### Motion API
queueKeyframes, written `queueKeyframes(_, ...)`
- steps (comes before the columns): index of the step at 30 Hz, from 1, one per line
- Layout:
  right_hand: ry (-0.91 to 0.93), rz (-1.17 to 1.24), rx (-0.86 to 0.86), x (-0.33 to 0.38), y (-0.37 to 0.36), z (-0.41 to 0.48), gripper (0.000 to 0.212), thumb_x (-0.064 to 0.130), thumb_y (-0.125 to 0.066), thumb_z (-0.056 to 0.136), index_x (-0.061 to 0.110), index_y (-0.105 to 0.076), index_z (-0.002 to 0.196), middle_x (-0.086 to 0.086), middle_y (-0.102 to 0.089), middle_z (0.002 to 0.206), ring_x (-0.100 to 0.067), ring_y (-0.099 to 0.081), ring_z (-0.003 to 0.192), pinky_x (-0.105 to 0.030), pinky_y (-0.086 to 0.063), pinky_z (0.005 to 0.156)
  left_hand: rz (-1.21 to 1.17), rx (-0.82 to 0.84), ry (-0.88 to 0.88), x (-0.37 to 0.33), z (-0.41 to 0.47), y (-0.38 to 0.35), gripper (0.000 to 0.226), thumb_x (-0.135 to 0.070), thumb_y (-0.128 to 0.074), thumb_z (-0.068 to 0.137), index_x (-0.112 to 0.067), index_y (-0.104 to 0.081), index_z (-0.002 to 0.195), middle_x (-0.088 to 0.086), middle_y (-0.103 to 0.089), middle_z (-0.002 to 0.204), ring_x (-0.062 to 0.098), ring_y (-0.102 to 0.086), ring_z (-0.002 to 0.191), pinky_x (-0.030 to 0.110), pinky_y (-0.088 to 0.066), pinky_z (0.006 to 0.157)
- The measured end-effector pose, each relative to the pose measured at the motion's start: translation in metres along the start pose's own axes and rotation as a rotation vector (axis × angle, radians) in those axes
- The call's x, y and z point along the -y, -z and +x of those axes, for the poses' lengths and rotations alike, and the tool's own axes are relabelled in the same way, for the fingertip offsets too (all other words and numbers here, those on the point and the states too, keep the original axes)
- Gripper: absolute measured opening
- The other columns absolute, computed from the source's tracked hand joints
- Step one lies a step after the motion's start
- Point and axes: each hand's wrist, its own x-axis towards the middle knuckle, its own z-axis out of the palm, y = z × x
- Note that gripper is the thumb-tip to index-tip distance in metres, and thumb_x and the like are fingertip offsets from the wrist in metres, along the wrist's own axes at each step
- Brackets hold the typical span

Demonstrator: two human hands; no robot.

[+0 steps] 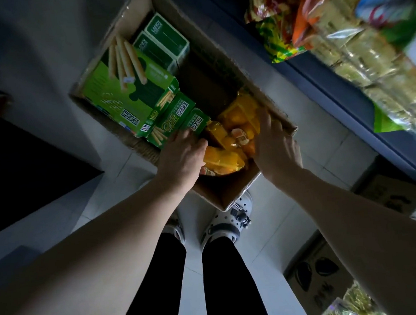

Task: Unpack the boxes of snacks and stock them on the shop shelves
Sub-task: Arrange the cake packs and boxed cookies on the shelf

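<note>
Several orange packets point(229, 155) lie heaped in the near corner of an open cardboard box point(231, 196) on the floor, just beside green snack boxes point(131, 98) packed along its left side. Both hands flank the heap: the left hand point(183, 157) grips it, thumb on top and fingers curled down out of sight, while the right hand point(275, 145) presses straight fingers against its other side, by the box wall. White shoes point(224, 227) stand just below the box, and a shelf point(336, 97) of bagged snacks point(369, 45) runs along the right
</note>
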Motion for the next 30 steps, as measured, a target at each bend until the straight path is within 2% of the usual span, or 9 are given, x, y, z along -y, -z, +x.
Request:
queueKeyframes(3,-0.002,-0.013,-0.083,0.007,0.050,-0.032,0.063,0.015,-0.047,0.100,0.022,-0.015,0.154,-0.018,-0.052,0.123,-0.038,-0.061,0.092,-0.043,-0.049,0.066,-0.061,-0.032,0.093,-0.001,-0.019,0.049,0.036,-0.025,-0.079,0.078,-0.006,-0.062,0.103,0.013,-0.069,0.092,0.028,-0.065,0.079,0.033,-0.051,0.064)
queueKeyframes(8,-0.075,0.155,-0.069,0.021,0.135,-0.077,0.063,0.019,-0.036,0.105,0.032,-0.004,0.158,-0.020,-0.051,0.123,-0.044,-0.060,0.091,-0.041,-0.038,0.066,-0.173,-0.056,0.361,0.000,-0.042,0.142,0.041,-0.036,-0.052,0.098,-0.002,-0.047,0.121,0.016,-0.063,0.106,0.033,-0.064,0.089,0.036,-0.046,0.065)
queueKeyframes(12,-0.108,0.266,-0.092,0.045,0.199,-0.110,0.071,0.013,-0.034,0.104,0.045,0.003,0.156,-0.014,-0.054,0.111,-0.030,-0.052,0.077,-0.034,-0.033,0.066,-0.241,-0.082,0.463,-0.003,-0.064,0.228,0.046,-0.039,-0.048,0.100,0.000,-0.041,0.125,0.021,-0.064,0.107,0.038,-0.064,0.093,0.035,-0.038,0.063)
queueKeyframes(15,-0.035,0.262,-0.100,0.065,0.251,-0.142,0.064,0.013,-0.035,0.105,0.046,-0.013,0.155,-0.008,-0.048,0.106,-0.023,-0.047,0.073,-0.029,-0.030,0.057,-0.303,-0.096,0.547,-0.002,-0.096,0.293,0.057,-0.042,-0.048,0.099,0.001,-0.037,0.136,0.024,-0.061,0.119,0.042,-0.060,0.106,0.040,-0.040,0.073)
queueKeyframes(17,0.018,0.272,-0.125,0.076,0.286,-0.164,0.056,0.010,-0.037,0.104,0.042,-0.037,0.149,-0.014,-0.050,0.118,-0.035,-0.055,0.088,-0.029,-0.036,0.067,-0.385,-0.117,0.589,-0.001,-0.121,0.340,0.056,-0.042,-0.048,0.099,0.002,-0.042,0.134,0.024,-0.059,0.124,0.042,-0.057,0.112,0.041,-0.042,0.083)
queueKeyframes(19,0.039,0.301,-0.152,0.087,0.318,-0.185,0.052,0.007,-0.040,0.103,0.039,-0.049,0.142,-0.017,-0.049,0.126,-0.041,-0.058,0.098,-0.031,-0.039,0.072,-0.445,-0.129,0.614,0.000,-0.144,0.386,0.052,-0.039,-0.048,0.100,0.003,-0.046,0.131,0.024,-0.058,0.126,0.040,-0.055,0.115,0.040,-0.040,0.086)
queueKeyframes(22,0.070,0.329,-0.247,0.109,0.369,-0.209,0.044,0.013,-0.043,0.102,0.041,-0.054,0.134,-0.014,-0.050,0.125,-0.042,-0.061,0.096,-0.035,-0.048,0.074,-0.463,-0.247,0.624,0.006,-0.172,0.452,0.049,-0.044,-0.049,0.099,-0.004,-0.047,0.127,0.022,-0.061,0.121,0.042,-0.058,0.112,0.042,-0.044,0.084)
queueKeyframes(25,0.137,0.279,-0.357,0.130,0.423,-0.228,0.036,0.020,-0.043,0.101,0.039,-0.057,0.129,-0.012,-0.051,0.124,-0.045,-0.061,0.091,-0.049,-0.053,0.079,-0.470,-0.353,0.562,0.008,-0.188,0.519,0.046,-0.043,-0.047,0.100,-0.008,-0.045,0.129,0.019,-0.061,0.120,0.040,-0.058,0.112,0.045,-0.047,0.092)
queueKeyframes(30,0.227,0.311,-0.517,0.155,0.507,-0.255,0.026,0.042,-0.047,0.102,0.040,-0.058,0.126,-0.007,-0.052,0.113,-0.037,-0.061,0.088,-0.044,-0.051,0.081,-0.508,-0.528,0.419,0.004,-0.213,0.624,0.034,-0.040,-0.046,0.101,-0.013,-0.045,0.121,0.012,-0.061,0.105,0.033,-0.062,0.097,0.050,-0.050,0.090)
